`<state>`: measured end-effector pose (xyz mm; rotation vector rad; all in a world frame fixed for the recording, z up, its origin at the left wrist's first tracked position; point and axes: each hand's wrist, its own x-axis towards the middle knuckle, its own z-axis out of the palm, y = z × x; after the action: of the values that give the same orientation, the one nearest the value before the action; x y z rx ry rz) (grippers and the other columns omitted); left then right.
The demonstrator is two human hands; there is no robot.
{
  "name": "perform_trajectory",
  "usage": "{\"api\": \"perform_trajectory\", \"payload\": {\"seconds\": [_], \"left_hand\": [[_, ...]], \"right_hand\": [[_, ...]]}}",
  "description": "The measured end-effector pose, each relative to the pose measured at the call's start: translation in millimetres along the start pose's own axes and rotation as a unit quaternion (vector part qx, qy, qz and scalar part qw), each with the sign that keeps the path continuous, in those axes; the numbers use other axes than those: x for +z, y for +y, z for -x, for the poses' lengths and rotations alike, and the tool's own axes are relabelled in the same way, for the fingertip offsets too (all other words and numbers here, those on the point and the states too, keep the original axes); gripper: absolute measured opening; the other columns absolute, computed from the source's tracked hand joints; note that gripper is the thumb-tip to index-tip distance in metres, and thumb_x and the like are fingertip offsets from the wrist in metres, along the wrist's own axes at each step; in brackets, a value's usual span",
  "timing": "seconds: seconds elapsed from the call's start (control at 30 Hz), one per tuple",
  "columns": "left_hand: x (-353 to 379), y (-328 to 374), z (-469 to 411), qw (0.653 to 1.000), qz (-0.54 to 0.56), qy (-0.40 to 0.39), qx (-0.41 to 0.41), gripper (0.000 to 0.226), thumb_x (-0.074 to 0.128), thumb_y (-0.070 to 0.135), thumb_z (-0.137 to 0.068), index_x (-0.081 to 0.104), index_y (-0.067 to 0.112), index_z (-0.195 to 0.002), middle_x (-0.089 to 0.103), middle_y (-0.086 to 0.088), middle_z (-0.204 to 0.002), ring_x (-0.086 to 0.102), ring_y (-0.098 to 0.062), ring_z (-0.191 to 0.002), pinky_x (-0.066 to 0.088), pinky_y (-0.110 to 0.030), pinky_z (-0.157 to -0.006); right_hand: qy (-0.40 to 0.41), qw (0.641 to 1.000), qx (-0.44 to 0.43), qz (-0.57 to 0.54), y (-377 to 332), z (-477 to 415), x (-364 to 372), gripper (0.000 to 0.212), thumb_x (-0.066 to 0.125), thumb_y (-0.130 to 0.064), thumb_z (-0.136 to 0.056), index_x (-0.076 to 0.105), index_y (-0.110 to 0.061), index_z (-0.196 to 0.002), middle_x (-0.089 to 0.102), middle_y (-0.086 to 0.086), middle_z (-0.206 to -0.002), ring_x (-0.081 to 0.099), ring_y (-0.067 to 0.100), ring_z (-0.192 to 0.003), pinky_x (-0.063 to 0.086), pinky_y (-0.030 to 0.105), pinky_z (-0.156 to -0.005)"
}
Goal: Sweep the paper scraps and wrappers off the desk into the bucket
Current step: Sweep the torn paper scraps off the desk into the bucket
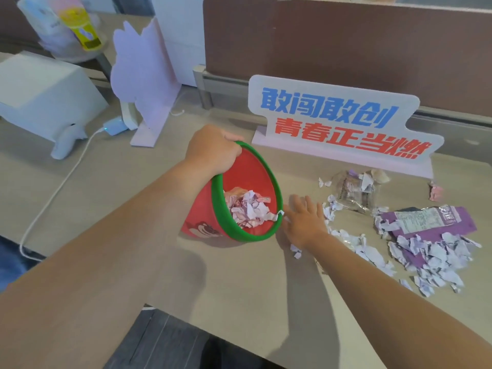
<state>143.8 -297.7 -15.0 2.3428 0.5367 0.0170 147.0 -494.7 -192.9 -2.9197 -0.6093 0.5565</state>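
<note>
My left hand (213, 150) grips the green rim of a red bucket (202, 217), which is tilted on its side with its mouth facing right. Crumpled paper scraps lie inside it. My right hand (303, 219) is flat on the desk just right of the bucket's mouth, fingers spread, touching a few small scraps. A heap of torn white paper scraps (431, 257) covers the desk to the right, partly on a purple wrapper (426, 222). A clear plastic wrapper (354, 190) lies behind them, and a small pink wrapper (436, 193) further right.
A standing sign with blue and red characters (340, 121) is behind the scraps. A pink cut-out stand (146, 83), a white box (42, 94) and a white cable (53, 195) occupy the left. The desk's front edge (239, 342) runs near my arms.
</note>
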Motion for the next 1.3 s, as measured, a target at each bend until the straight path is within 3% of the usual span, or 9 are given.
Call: {"api": "perform_trajectory", "payload": {"seconds": [0.17, 0.27, 0.33, 0.57, 0.73, 0.87, 0.97, 1.07, 1.3], "left_hand": [[2.4, -2.3, -1.1, 1.0, 0.003, -0.008, 0.005, 0.036, 0.059, 0.009, -0.075, 0.075, 0.026, -0.102, 0.075, -0.005, -0.089, 0.053, -0.015, -0.048, 0.037, -0.02, -0.047], [4.0, -1.5, -0.5, 1.0, -0.005, -0.012, 0.012, 0.035, 0.059, 0.011, -0.075, 0.075, 0.027, -0.103, 0.075, -0.004, -0.087, 0.047, -0.009, -0.045, 0.037, -0.022, -0.048], [4.8, 0.7, -0.1, 1.0, -0.014, -0.016, 0.016, 0.035, 0.059, 0.012, -0.076, 0.074, 0.028, -0.103, 0.075, -0.002, -0.09, 0.049, -0.009, -0.048, 0.039, -0.022, -0.05], [7.2, 3.5, 0.7, 0.999, -0.025, -0.026, 0.017, 0.035, 0.058, 0.01, -0.077, 0.075, 0.031, -0.1, 0.069, 0.007, -0.073, 0.052, -0.014, -0.05, 0.045, -0.025, -0.053], [4.1, -3.0, -3.5, 1.0, 0.003, -0.011, -0.001, 0.037, 0.059, 0.009, -0.074, 0.075, 0.03, -0.099, 0.074, -0.001, -0.076, 0.044, -0.014, -0.042, 0.042, -0.026, -0.049], [2.8, -4.5, -8.5, 1.0, 0.018, -0.009, -0.022, 0.037, 0.06, 0.009, -0.074, 0.075, 0.031, -0.099, 0.065, 0.004, -0.057, 0.032, -0.008, -0.024, 0.029, -0.016, -0.033], [3.2, -3.7, -8.7, 0.999, 0.026, -0.007, -0.027, 0.038, 0.06, 0.008, -0.074, 0.074, 0.031, -0.101, 0.059, 0.008, -0.051, 0.031, -0.008, -0.021, 0.025, -0.013, -0.028], [4.8, -3.0, -8.7, 0.999, 0.021, -0.007, -0.026, 0.038, 0.059, 0.008, -0.075, 0.074, 0.03, -0.103, 0.06, 0.01, -0.055, 0.032, -0.007, -0.021, 0.025, -0.012, -0.028], [4.8, -3.9, -8.6, 0.999, 0.026, -0.007, -0.032, 0.037, 0.059, 0.009, -0.075, 0.074, 0.032, -0.1, 0.069, 0.006, -0.065, 0.035, -0.007, -0.027, 0.031, -0.017, -0.036]], "right_hand": [[0.006, 1.0, 0.001, -0.005, 18.8, 36.2, 17.1, 0.045, 0.024, -0.042, -0.093, 0.033, -0.026, -0.135, 0.018, 0.006, -0.151, 0.001, 0.032, -0.142, -0.002, 0.05, -0.116], [0.068, 0.996, 0.023, -0.046, 27.0, 62.8, 16.2, 0.061, 0.013, -0.051, -0.085, 0.042, -0.025, -0.132, 0.024, 0.007, -0.152, 0.013, 0.029, -0.141, 0.007, 0.045, -0.115], [0.11, 0.991, 0.028, -0.07, 23.4, 73.2, 16.9, 0.061, 0.023, -0.055, -0.084, 0.042, -0.025, -0.133, 0.025, 0.011, -0.153, 0.018, 0.031, -0.141, 0.011, 0.047, -0.115], [0.078, 0.994, 0.077, 0.002, 12.7, 50.1, 27.1, 0.088, 0.03, -0.078, -0.075, 0.004, -0.032, -0.146, -0.011, 0.019, -0.156, -0.017, 0.04, -0.141, -0.003, 0.055, -0.114], [0.065, 0.987, 0.145, -0.018, 31.0, 13.8, 19.3, 0.085, 0.02, -0.081, -0.076, -0.001, -0.033, -0.143, -0.014, 0.015, -0.156, -0.017, 0.04, -0.141, 0.001, 0.055, -0.115], [0.084, 0.987, 0.136, -0.007, 41.9, -0.4, 15.4, 0.067, 0.02, -0.07, -0.084, 0.02, -0.029, -0.137, 0.016, 0.009, -0.153, 0.012, 0.036, -0.14, 0.019, 0.049, -0.112], [0.15, 0.981, 0.122, -0.023, 40.8, -1.1, 14.4, 0.05, 0.03, -0.056, -0.09, 0.039, -0.021, -0.123, 0.043, 0.009, -0.13, 0.039, 0.032, -0.118, 0.036, 0.042, -0.098], [0.158, 0.979, 0.116, -0.047, 39.6, -1.4, 14.9, 0.039, 0.033, -0.039, -0.095, 0.048, -0.009, -0.114, 0.051, 0.013, -0.119, 0.045, 0.033, -0.108, 0.037, 0.039, -0.092], [0.028, 0.996, 0.084, 0.029, 35.6, -9.1, 5.9, 0.029, 0.039, -0.002, -0.086, 0.044, -0.008, -0.114, 0.054, 0.011, -0.111, 0.06, 0.032, -0.096, 0.045, 0.036, -0.068]]}}
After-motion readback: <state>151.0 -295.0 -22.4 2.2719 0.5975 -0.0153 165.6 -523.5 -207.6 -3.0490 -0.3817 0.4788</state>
